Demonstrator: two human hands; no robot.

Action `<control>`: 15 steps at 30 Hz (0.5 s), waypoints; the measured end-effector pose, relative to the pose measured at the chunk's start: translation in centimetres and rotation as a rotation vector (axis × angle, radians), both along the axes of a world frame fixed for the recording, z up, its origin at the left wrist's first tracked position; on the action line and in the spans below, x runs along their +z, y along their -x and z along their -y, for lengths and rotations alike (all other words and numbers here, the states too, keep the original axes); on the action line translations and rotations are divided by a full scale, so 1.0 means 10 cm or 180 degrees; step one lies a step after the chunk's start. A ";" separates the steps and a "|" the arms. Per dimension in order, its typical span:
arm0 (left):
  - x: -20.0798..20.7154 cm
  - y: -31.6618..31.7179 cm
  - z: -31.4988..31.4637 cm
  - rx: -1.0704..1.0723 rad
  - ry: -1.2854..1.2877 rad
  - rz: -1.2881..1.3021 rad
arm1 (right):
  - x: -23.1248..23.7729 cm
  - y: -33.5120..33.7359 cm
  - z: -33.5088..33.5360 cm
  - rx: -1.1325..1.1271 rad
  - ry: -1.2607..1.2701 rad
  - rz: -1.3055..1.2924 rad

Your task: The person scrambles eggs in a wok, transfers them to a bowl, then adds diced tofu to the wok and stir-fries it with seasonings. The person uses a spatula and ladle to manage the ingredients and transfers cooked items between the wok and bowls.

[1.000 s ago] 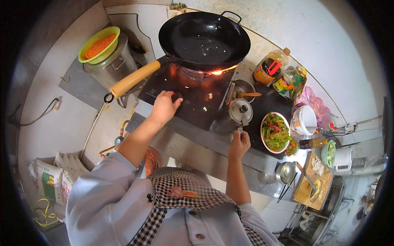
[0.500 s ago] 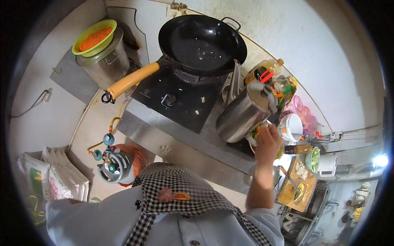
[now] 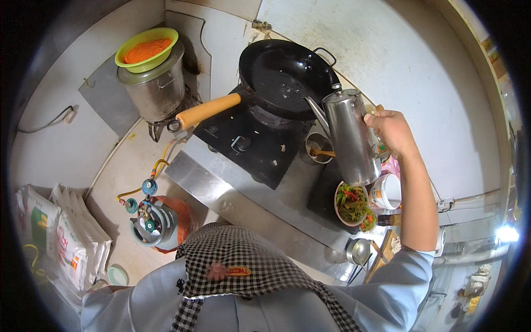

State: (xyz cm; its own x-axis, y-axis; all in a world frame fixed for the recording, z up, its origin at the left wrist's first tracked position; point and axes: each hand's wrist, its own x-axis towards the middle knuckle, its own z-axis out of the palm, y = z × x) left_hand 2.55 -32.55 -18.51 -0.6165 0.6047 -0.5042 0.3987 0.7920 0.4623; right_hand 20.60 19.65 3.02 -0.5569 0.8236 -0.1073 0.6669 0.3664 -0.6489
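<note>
My right hand (image 3: 390, 131) is closed on the handle side of a tall stainless-steel pot (image 3: 351, 141) with a long thin spout and a knobbed lid. The pot is raised and slightly tilted, its spout tip beside the near right rim of a black wok (image 3: 287, 77). A few pale scraps lie in the wok, which sits on the burner with its wooden handle (image 3: 210, 110) toward the left. Below the pot, a bowl of cut green and red peppers (image 3: 352, 203) stands near a small metal cup (image 3: 317, 148) with a brown-handled utensil. My left hand is out of view; only its sleeve shows.
A black cooktop (image 3: 249, 146) carries scattered scraps. At left, a lidded steel pot (image 3: 155, 94) bears a yellow-green bowl of orange shreds (image 3: 146, 51). A gas cylinder (image 3: 157, 224) stands on the floor beside plastic sacks (image 3: 72, 232). A white tub (image 3: 385, 192) and ladle (image 3: 358, 252) are at right.
My right hand has lifted the steel pot up and to the right, turning it more upright. The bowl of peppers and the small metal cup now show more fully. The whole view has shifted somewhat.
</note>
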 end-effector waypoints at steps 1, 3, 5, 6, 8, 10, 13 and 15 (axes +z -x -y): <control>-0.01 -0.02 0.00 0.0017 -0.0028 0.0016 | 0.00 0.02 -0.01 0.0017 0.0030 -0.0063; -0.02 -0.05 -0.01 0.0056 -0.0100 0.0052 | 0.02 0.05 -0.04 0.0105 0.0088 -0.0234; -0.03 -0.08 -0.03 0.0067 -0.0156 0.0068 | 0.05 0.09 -0.10 0.0102 -0.0076 -0.0016; -0.04 -0.09 -0.05 0.0065 -0.0180 0.0070 | 0.05 0.10 -0.12 0.0145 -0.0140 -0.0007; -0.06 -0.11 -0.09 0.0053 -0.0255 0.0088 | 0.07 0.12 -0.14 0.0202 -0.0230 0.0028; -0.07 -0.12 -0.14 0.0040 -0.0319 0.0094 | 0.11 0.13 -0.14 0.0227 -0.0336 0.0090; -0.09 -0.14 -0.21 0.0013 -0.0417 0.0113 | 0.16 0.16 -0.13 0.0265 -0.0442 0.0126; -0.10 -0.15 -0.26 -0.0004 -0.0459 0.0136 | 0.18 0.21 -0.13 0.0165 -0.0468 0.0143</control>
